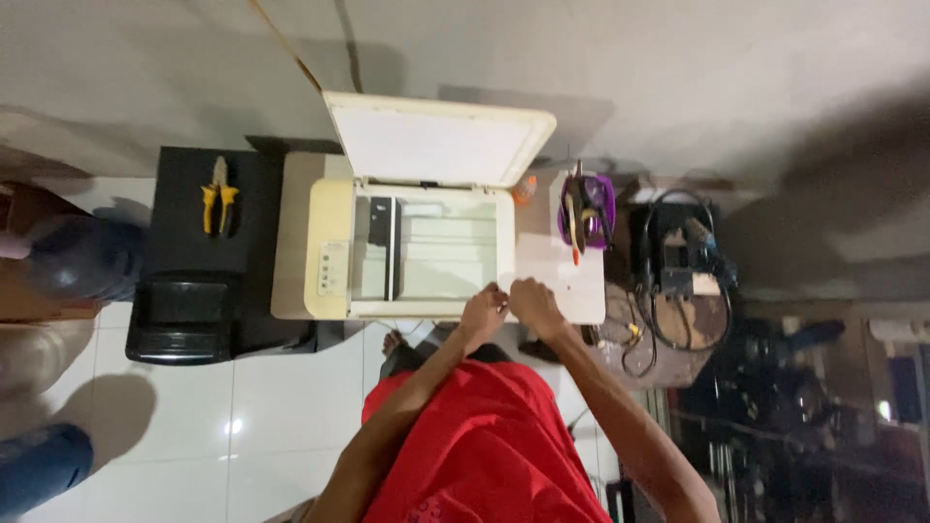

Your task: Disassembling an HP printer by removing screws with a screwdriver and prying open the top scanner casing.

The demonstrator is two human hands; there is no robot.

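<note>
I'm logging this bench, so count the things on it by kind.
Scanner-printer, cream, lid up: 1
Black printer: 1
Yellow-handled pliers: 1
Purple tool cup: 1
Total: 4
Both hands, left and right, sit at the cream machine's front edge.

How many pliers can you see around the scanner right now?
1 for certain: yellow-handled pliers lying on the black printer left of the open scanner. The purple cup on the right holds tools too blurred to identify, so more may be hidden.
</note>
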